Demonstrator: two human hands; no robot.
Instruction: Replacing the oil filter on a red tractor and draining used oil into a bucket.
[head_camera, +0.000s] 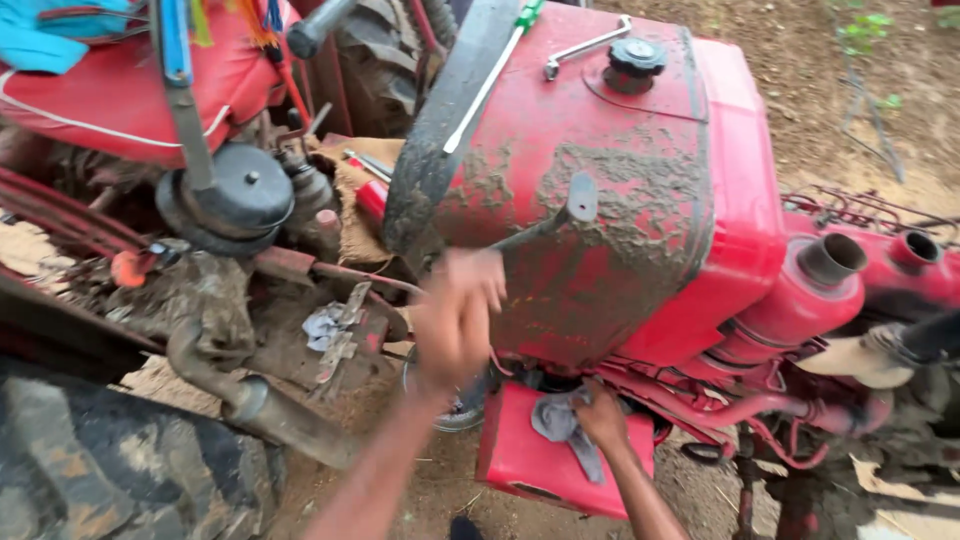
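A red tractor fuel tank (620, 170), caked with dried mud, fills the middle of the view. My left hand (455, 320) is blurred in front of the tank's lower left corner, just below a dark metal lever (560, 215); whether it holds anything is unclear. My right hand (603, 415) is lower down, pressing a grey rag (560, 425) against a red box-shaped panel (520, 465) under the tank. A black fuel cap (636, 58) sits on top of the tank.
A green-handled screwdriver (487, 85) and a spanner (583, 46) lie on the tank top beside the black steering wheel (440, 130). A large muddy tyre (90, 465) is at bottom left. Red pipe openings (832, 258) stick out on the right. Bare soil lies beyond.
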